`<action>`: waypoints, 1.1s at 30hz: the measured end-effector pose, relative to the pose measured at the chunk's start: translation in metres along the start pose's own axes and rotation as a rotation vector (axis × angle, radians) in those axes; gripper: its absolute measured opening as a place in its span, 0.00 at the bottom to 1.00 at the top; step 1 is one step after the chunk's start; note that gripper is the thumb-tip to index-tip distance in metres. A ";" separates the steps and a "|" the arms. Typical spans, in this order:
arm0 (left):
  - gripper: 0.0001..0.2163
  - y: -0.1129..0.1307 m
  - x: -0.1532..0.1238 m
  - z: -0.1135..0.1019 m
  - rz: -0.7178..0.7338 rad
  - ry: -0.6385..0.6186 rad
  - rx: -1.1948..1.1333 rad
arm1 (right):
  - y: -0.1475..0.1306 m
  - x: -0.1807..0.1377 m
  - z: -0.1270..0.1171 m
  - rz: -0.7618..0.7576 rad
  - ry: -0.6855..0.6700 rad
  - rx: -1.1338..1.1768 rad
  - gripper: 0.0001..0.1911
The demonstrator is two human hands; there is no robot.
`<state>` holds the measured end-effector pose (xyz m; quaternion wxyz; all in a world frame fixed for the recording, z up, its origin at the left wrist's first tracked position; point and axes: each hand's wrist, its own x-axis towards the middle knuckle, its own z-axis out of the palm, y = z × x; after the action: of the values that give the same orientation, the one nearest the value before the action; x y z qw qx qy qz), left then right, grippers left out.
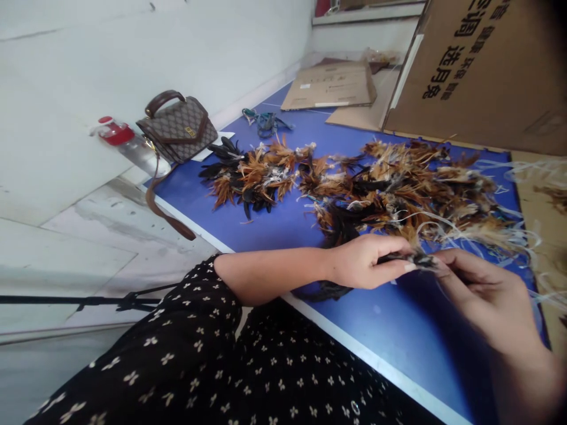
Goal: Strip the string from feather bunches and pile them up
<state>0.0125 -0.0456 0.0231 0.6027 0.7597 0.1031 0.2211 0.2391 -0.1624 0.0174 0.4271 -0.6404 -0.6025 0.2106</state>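
A bundle of dark feathers [424, 260] is stretched between both hands above the near edge of the blue table. My left hand [376, 260] is closed around its long black part, thumb and fingers pinched together. Opposite it, the fingertips of my right hand [482, 289] pinch the grey, fluffy quill end. Behind my left wrist, more black feathers [339, 227] lie on the table, partly hidden by the arm. Just beyond the hands spreads a large heap of brown and tan feather bunches [411, 183], with white strings [436, 218] trailing out of it.
Smaller feather bunches [252, 174] lie farther left on the blue table [274, 236]. A patterned handbag [181, 127] and a red-capped bottle [128, 144] stand at the left edge. Flat cardboard [330, 85] and a big carton [482, 77] border the back. Blue-green cords [266, 123] lie near the wall.
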 end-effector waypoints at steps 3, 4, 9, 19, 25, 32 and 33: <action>0.05 -0.004 0.002 0.001 0.020 0.144 0.020 | -0.007 -0.003 0.011 -0.024 0.025 0.037 0.21; 0.06 -0.006 0.002 0.002 0.020 0.187 0.022 | -0.009 -0.004 0.015 -0.029 0.030 0.041 0.20; 0.15 -0.009 0.004 0.005 -0.060 0.237 -0.048 | -0.016 -0.013 0.027 -0.026 0.061 -0.005 0.17; 0.19 -0.034 0.017 0.002 0.031 0.362 -0.245 | -0.009 -0.012 0.035 -0.276 0.092 -0.235 0.13; 0.17 -0.039 0.019 -0.001 0.013 0.438 -0.155 | -0.014 -0.011 0.041 -0.361 0.112 -0.258 0.13; 0.11 -0.046 0.022 -0.004 0.012 0.379 0.155 | -0.013 -0.008 0.042 -0.430 0.113 -0.338 0.17; 0.10 -0.044 0.021 -0.004 0.007 0.325 0.262 | -0.011 -0.008 0.040 -0.454 0.106 -0.347 0.17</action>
<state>0.0343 -0.0217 -0.0142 0.4734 0.7864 0.2242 0.3276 0.1997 -0.1591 0.0025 0.3781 -0.5630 -0.7343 -0.0302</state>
